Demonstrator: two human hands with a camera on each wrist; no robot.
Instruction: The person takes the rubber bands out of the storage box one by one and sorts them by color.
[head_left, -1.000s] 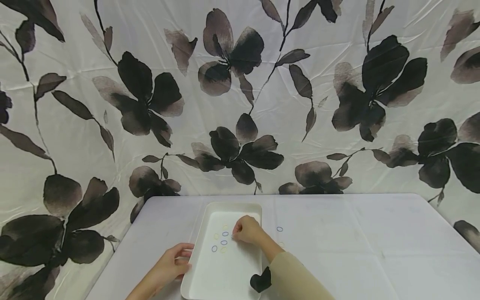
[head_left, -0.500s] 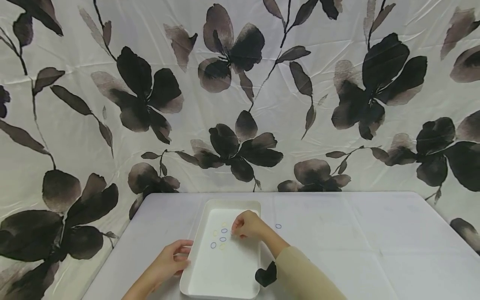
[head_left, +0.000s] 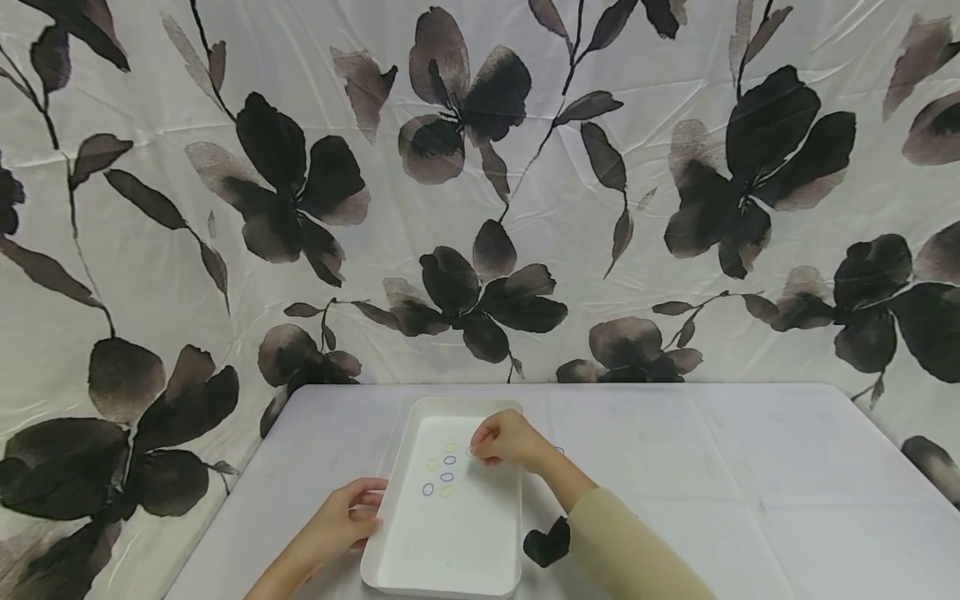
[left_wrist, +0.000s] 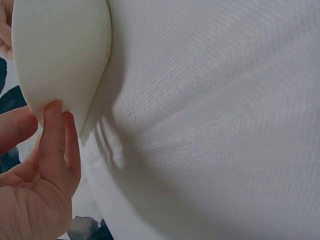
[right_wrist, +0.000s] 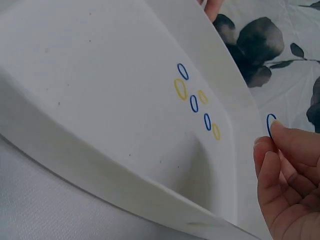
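The right hand hovers over the far part of a white tray, its fingers pressed together and pinching a small blue band; in the right wrist view the band stands upright at the fingertips, above the tray's floor. On that floor lie three more blue bands and some yellow bands, close together in a loose cluster just left of the hand. The left hand holds the tray's near left edge, fingers curled against the rim with the thumb on top. The tray sits on a worktop under a white cloth. Another blue band lies on the cloth just right of the tray, partly hidden by the hand. No brand, label or writing can be read anywhere.
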